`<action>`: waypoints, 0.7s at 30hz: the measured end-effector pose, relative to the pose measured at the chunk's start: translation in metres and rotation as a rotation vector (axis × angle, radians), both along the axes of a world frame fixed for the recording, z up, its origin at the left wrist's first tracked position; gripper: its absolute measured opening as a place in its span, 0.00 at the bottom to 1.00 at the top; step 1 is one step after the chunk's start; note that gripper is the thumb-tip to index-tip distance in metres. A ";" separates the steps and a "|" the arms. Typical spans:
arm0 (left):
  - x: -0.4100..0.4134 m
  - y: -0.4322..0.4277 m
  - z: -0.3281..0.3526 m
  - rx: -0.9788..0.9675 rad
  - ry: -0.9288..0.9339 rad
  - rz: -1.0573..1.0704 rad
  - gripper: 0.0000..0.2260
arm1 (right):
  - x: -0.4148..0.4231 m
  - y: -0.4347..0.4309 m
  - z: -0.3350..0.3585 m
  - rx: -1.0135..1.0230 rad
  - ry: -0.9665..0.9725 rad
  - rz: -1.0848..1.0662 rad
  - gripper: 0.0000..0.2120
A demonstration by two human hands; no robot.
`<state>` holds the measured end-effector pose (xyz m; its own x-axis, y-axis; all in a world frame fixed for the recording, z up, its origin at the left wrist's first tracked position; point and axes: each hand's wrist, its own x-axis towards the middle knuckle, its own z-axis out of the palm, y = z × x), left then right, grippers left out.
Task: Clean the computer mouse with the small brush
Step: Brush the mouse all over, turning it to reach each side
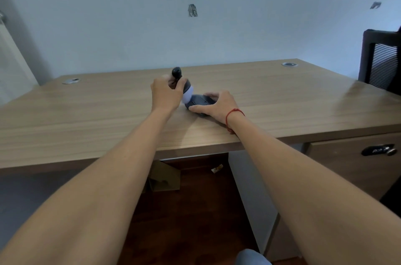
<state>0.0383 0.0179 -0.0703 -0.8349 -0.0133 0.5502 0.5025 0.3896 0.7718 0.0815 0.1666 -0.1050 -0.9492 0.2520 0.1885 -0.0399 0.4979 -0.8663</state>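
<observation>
A dark computer mouse (198,100) lies on the wooden desk (86,117), near its middle. My right hand (217,105) grips the mouse from the right side, thumb at its near edge and fingers over its far edge. My left hand (166,94) is closed around a small brush (184,88) with a dark knobbed handle and white bristles. The brush tilts down to the right, and its bristles touch the left end of the mouse. A red string circles my right wrist.
Two round cable grommets sit in the desk, one at the back left (71,80) and one at the back right (289,64). A dark chair back (379,60) stands at the right. A drawer with a black handle (378,150) is under the desk's right side.
</observation>
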 end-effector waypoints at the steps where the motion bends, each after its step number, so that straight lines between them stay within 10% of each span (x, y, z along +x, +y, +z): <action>1: 0.002 0.004 0.000 0.050 -0.016 -0.013 0.08 | 0.000 0.000 -0.001 -0.006 0.001 0.000 0.42; 21: 0.010 0.008 -0.025 0.240 -0.185 0.063 0.06 | -0.011 -0.004 -0.002 0.099 0.012 -0.123 0.22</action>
<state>0.0486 0.0262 -0.0955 -0.9139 -0.1792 0.3643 0.3259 0.2114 0.9215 0.0708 0.1629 -0.1070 -0.9099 0.3454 0.2296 0.0160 0.5824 -0.8128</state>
